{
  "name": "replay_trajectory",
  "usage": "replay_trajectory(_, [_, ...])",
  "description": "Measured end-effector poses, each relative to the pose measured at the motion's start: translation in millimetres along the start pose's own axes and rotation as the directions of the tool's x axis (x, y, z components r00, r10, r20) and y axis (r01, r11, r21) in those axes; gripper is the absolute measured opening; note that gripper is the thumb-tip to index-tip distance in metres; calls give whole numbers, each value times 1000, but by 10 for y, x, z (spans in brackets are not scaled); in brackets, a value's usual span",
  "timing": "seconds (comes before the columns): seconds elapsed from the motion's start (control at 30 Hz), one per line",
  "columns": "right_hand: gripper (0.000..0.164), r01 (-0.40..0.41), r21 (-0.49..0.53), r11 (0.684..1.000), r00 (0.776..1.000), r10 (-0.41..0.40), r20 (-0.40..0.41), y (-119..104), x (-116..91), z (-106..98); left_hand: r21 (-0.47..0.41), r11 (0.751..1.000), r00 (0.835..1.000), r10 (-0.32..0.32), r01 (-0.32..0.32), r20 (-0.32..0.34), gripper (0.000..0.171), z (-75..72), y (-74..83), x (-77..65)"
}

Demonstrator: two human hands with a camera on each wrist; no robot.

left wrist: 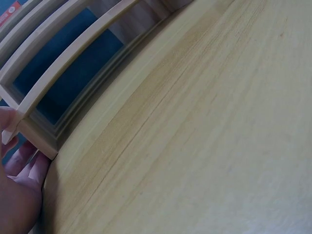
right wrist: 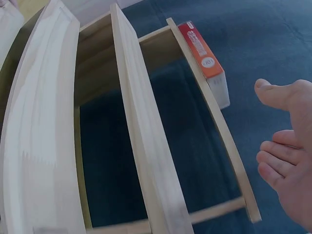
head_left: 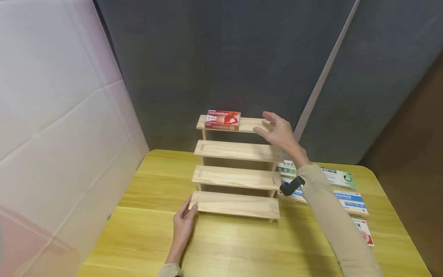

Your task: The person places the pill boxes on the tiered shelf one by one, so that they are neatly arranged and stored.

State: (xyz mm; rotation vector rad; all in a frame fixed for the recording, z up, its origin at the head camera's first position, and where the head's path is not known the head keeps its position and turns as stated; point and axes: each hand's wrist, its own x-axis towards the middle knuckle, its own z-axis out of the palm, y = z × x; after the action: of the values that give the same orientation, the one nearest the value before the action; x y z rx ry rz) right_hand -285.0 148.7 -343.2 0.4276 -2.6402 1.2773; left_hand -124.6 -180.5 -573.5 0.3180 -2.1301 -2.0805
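Observation:
A four-step wooden display rack [head_left: 238, 175] stands on the table. My left hand [head_left: 182, 223] grips the left end of its lowest step, with the thumb on the board's edge; in the left wrist view the other fingers of the left hand [left wrist: 22, 187] are beside the rack's leg. On the left part of the top step lies a red and orange medicine box [head_left: 222, 119]. My right hand [head_left: 278, 132] hovers near the right end of the top step, thumb and fingers spread apart and holding nothing. In the right wrist view, a gap separates the right hand [right wrist: 292, 151] from that box [right wrist: 204, 58].
Right of the rack on the yellow wood-grain table [head_left: 145, 231] lie a green and white box [head_left: 337, 177], a blue and white box [head_left: 351, 202] and a red and white box [head_left: 363, 232]. Dark curtain [head_left: 221, 57] hangs behind; a white panel [head_left: 62, 96] stands at left.

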Motion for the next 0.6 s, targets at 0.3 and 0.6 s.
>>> replay_trajectory(0.3, [74, 7, -2, 1000, 1000, -7, -21, 59, -172, -163, -1, 1000, 999, -11, 11, -32, 50, -23, 18, 9])
replay_trajectory(0.6, [74, -12, -44, 999, 999, 9, -51, 155, -391, -314, -6, 1000, 999, -29, 29, -13, 49, -45, 19, 29])
